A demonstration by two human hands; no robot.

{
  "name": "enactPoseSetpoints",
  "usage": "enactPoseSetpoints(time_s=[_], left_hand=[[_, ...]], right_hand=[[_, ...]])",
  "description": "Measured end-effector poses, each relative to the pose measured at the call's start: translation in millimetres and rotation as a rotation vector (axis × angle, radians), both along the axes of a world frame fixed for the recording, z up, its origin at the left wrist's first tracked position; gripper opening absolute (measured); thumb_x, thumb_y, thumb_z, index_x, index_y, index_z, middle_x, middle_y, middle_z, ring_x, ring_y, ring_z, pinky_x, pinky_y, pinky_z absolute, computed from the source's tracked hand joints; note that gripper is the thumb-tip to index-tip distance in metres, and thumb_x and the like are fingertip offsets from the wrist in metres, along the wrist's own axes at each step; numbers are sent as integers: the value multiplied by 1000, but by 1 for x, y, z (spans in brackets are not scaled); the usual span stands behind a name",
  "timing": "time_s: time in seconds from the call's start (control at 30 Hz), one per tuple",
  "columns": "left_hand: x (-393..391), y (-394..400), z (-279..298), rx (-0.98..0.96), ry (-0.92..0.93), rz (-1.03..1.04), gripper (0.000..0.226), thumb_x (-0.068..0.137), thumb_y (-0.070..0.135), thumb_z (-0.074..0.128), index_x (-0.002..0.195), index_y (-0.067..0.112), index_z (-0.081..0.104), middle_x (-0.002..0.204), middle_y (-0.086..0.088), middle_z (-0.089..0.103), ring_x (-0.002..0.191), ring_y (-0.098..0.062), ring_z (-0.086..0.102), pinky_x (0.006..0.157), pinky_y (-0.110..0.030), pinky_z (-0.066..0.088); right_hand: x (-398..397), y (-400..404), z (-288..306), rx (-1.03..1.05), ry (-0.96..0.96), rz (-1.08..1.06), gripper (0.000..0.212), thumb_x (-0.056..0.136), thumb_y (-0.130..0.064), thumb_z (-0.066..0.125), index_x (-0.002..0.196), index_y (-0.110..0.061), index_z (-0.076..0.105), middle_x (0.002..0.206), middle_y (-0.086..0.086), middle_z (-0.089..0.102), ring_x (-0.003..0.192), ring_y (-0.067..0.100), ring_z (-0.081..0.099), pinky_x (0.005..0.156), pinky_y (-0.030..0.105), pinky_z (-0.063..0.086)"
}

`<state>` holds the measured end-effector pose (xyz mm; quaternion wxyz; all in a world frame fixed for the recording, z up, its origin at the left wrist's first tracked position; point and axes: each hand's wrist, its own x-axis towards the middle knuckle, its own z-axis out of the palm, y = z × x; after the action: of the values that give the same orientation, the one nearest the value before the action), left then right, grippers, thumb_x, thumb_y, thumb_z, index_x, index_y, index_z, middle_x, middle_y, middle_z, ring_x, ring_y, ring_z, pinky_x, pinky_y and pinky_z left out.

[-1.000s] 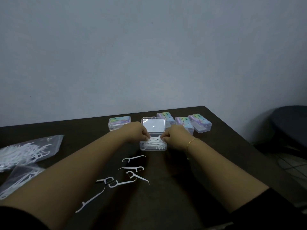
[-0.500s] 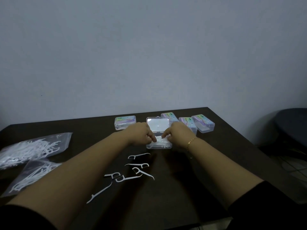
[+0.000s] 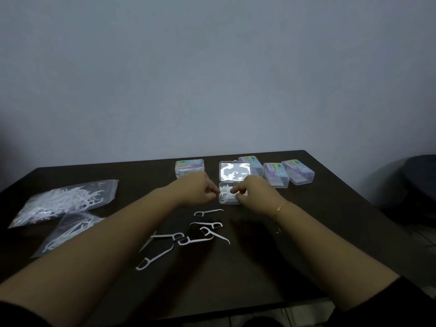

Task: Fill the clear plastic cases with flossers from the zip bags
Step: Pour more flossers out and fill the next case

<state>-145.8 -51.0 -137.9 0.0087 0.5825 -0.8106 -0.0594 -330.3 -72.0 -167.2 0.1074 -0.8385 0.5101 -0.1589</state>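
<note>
Dim room, plain grey wall behind a dark brown table (image 3: 306, 244). Open clear plastic case (image 3: 227, 199) sits near the table's far edge, middle-right, lid (image 3: 234, 171) flipped back flat toward the wall, white flossers (image 3: 226, 191) piled inside the base. Left hand (image 3: 197, 192) at the case's left side, fingers curled, fingertips at the flosser pile; whether it pinches one cannot be told, too small and dark. Right hand (image 3: 253, 193) over the case's right half, fingers bent down onto the flossers, seemingly pinching at them; grasp not clear. Gold bracelet (image 3: 283, 206) on the right wrist. Four closed cases with coloured labels along the far edge: one (image 3: 189, 168) left of the open case, three (image 3: 277, 173) to its right, the nearest partly behind the lid. Loose flossers (image 3: 203, 232) scattered on the table just nearer than the case, between the forearms, six or so. Two zip bags of flossers at the left edge: larger one (image 3: 66, 204) further back, second one (image 3: 68, 232) nearer, partly under it. Dark chair (image 3: 420, 180) off the right edge.
</note>
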Motion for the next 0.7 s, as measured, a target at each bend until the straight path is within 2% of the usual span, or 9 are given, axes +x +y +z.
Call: enactPoseSetpoints(time_s=[0.1, 0.2, 0.23, 0.33, 0.37, 0.43, 0.47, 0.57, 0.7], left_hand=[[15, 19, 3, 87, -61, 48, 29, 95, 38, 51, 122, 34, 63, 113, 12, 61, 94, -3, 49, 86, -27, 38], [31, 37, 5, 135, -187, 78, 35, 88, 52, 57, 120, 38, 62, 119, 17, 61, 112, -6, 52, 100, -40, 28], [35, 42, 6, 168, -239, 87, 43, 84, 57, 59, 123, 38, 60, 122, 16, 60, 117, -9, 50, 102, -42, 25], [52, 54, 3, 293, -381, 150, 80, 62, 74, 66, 132, 38, 51, 130, 10, 53, 127, -20, 36, 102, -42, 23], [57, 57, 1, 315, -415, 172, 91, 52, 80, 67, 132, 40, 49, 131, 8, 50, 128, -24, 31, 102, -43, 24], [63, 62, -4, 324, -487, 180, 99, 41, 84, 66, 130, 43, 49, 130, 5, 46, 127, -30, 25, 102, -47, 27], [63, 66, -5, 317, -513, 163, 95, 45, 81, 68, 129, 41, 51, 129, 3, 45, 126, -30, 25, 102, -47, 27], [60, 73, -7, 236, -555, 91, 72, 64, 68, 70, 124, 31, 59, 126, 2, 51, 124, -23, 29, 95, -43, 21], [61, 75, -7, 167, -577, 80, 48, 74, 58, 69, 113, 30, 66, 118, 7, 57, 121, -18, 35, 88, -41, 20]], right_hand=[[11, 21, -1, 79, 29, 117, 30, 92, -26, 58, 120, -18, 66, 123, 4, 61, 107, 16, 57, 95, 27, 45], [20, 35, -4, 180, 88, 194, 40, 87, -37, 64, 120, -14, 65, 120, 4, 61, 104, 15, 55, 87, 23, 43], [22, 37, -7, 205, 114, 201, 45, 85, -41, 66, 120, -13, 65, 120, 5, 61, 103, 16, 55, 85, 24, 43], [28, 40, -13, 331, 141, 179, 59, 78, -45, 72, 125, -12, 60, 120, 5, 59, 109, 17, 55, 92, 28, 46], [29, 41, -16, 353, 129, 182, 51, 78, -43, 73, 118, -13, 64, 111, 2, 61, 102, 14, 56, 88, 25, 46], [32, 40, -20, 317, 108, 175, 13, 81, -36, 72, 85, -25, 66, 85, -6, 56, 83, 10, 53, 74, 20, 42], [34, 40, -21, 305, 77, 156, 8, 82, -32, 72, 81, -27, 66, 85, -6, 58, 84, 12, 55, 75, 21, 43], [39, 43, -22, 292, 12, 86, 20, 85, -24, 69, 102, -14, 72, 106, 4, 68, 98, 18, 61, 88, 27, 47], [46, 45, -28, 243, -1, 25, 16, 87, -27, 66, 96, -16, 72, 102, 6, 69, 96, 20, 62, 88, 32, 49]])
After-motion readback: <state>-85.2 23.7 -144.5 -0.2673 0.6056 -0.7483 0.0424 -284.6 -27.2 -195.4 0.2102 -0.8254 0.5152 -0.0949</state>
